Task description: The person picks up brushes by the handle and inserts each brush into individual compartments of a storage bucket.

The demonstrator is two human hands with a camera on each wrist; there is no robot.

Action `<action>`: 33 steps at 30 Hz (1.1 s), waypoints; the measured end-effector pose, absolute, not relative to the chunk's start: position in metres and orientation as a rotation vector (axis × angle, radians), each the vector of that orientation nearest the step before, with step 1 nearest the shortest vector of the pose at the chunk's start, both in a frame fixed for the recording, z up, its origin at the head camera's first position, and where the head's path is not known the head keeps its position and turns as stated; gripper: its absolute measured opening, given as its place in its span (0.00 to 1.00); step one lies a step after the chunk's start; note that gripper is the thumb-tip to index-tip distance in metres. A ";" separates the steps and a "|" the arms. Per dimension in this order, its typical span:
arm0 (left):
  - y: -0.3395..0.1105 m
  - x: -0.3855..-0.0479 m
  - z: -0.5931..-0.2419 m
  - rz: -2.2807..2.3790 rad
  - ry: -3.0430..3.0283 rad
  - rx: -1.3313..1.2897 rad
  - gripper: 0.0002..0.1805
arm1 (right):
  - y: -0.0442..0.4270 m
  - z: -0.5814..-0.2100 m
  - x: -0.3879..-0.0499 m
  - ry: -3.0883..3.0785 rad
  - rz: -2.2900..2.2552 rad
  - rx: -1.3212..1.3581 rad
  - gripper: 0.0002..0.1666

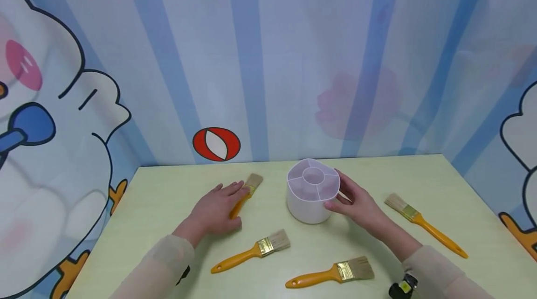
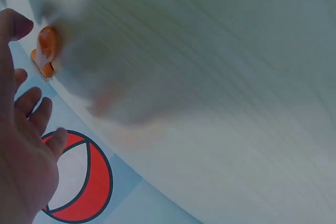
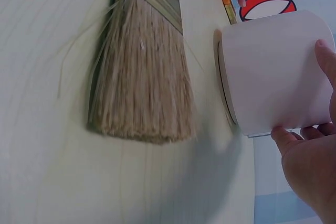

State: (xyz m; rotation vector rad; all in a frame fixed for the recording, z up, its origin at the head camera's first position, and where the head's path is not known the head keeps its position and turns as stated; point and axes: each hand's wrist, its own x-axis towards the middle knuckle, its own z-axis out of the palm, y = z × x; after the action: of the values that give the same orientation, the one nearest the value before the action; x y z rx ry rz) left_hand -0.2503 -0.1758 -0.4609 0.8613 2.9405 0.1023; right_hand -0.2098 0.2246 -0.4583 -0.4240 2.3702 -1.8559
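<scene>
A white round organizer (image 1: 309, 208) with several compartments around a central ring stands near the back middle of the table. My right hand (image 1: 356, 202) grips its right side, thumb on the near wall, fingers behind; in the right wrist view, the fingertips (image 3: 282, 136) touch its wall. My left hand (image 1: 218, 208) reaches over a paintbrush (image 1: 253, 183) with a yellow-orange handle, fingers extended across it. In the left wrist view, the handle's end (image 2: 47, 44) shows beyond the left hand (image 2: 26, 150), and its fingers are spread and loosely bent.
Three more paintbrushes lie on the pale table (image 1: 356, 238): one at the front left (image 1: 251, 252), one at the front middle (image 1: 331, 274), one at the right (image 1: 425, 224). Behind the table hangs a blue striped backdrop (image 1: 285, 66) with cartoon prints.
</scene>
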 end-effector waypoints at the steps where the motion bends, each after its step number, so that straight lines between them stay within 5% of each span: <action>1: -0.175 -0.250 -0.461 0.110 2.957 0.814 0.42 | 0.225 -0.458 -0.210 2.369 -1.858 -0.423 0.57; 16: -0.154 -0.246 -0.456 0.778 2.869 0.229 0.48 | 0.224 -0.458 -0.212 2.349 -1.874 -0.425 0.57; 33: -0.170 -0.245 -0.468 0.644 2.885 0.343 0.39 | 0.224 -0.459 -0.209 2.370 -1.854 -0.385 0.57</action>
State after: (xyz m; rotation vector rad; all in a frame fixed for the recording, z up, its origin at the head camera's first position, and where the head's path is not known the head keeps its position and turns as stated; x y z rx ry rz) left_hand -0.2449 -0.1700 -0.4683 0.3428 2.8851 0.6439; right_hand -0.2086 0.2235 -0.4585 -0.3853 2.3704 -1.8544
